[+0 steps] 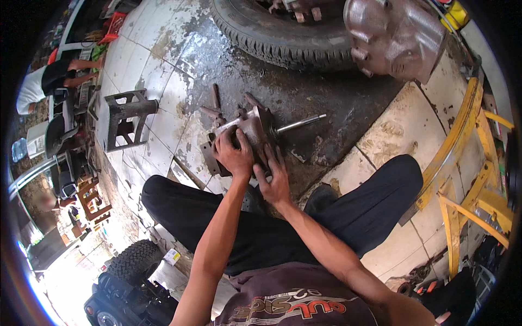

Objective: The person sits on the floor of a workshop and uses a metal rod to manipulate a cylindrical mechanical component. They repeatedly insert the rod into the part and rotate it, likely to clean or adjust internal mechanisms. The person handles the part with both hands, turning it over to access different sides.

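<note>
On the floor in front of my legs sits a grimy metal housing [254, 128] with a flange at its left. A bright metal shaft [302, 123] sticks out of its right side, and short rusty levers stand up at its far side. My left hand [235, 154] lies over the top of the housing, its fingers bent around it. Against the near right side rests my right hand [273, 182], with straight, parted fingers and a separate thumb. The fingers look dark with grime. What lies under the palms is hidden.
A large tire [283, 46] lies beyond the housing, beside a big metal casing [394, 38] at far right. A dark plastic stool [128, 119] stands left. Yellow metal frames [451, 152] border the right. Another person [51, 81] is far left; a ride-on toy vehicle [122, 293] is lower left.
</note>
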The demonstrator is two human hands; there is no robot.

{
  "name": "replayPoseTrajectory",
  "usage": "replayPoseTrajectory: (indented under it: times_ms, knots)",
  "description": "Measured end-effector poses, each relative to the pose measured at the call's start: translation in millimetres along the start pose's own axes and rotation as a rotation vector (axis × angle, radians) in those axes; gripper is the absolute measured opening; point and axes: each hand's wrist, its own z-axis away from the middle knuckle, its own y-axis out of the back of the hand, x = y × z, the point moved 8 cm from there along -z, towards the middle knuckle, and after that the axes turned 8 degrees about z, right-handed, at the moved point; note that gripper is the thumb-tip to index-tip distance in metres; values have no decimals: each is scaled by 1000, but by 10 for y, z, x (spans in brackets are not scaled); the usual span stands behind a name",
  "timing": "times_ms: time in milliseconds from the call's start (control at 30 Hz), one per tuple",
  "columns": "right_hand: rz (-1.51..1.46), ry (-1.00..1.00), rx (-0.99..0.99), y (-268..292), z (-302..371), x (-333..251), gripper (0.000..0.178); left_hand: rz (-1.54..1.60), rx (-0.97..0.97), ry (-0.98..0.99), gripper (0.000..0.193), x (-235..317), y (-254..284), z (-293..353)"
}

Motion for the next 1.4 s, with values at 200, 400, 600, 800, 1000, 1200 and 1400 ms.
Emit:
replayPoseTrajectory:
  times_ms: [200,400,600,800,1000,1200,1400]
  knots:
    - [-104,-47,51,-87,-285,128,58,-6,-88,-30,30,27,-59,-37]
    - [-370,-239,-18,-176,-435,157,54,0,-127,-59,29,119,-64,-62]
    - [-194,-128,44,-42,-403,146,52,-65,-181,-56,31,128,-107,-25]
    - [-68,-27,70,-15,-203,70,54,-67,-206,-58,31,100,-149,-28]
    - [-146,57,81,92,-321,-159,55,-96,-222,-64,30,14,-204,-15]
    - [-128,-52,-34,-64,-622,-147,59,-88,-260,-74,29,19,-196,-24]
    - [0,119,121,-8,-522,-267,60,-151,-276,-47,29,96,-230,-31]
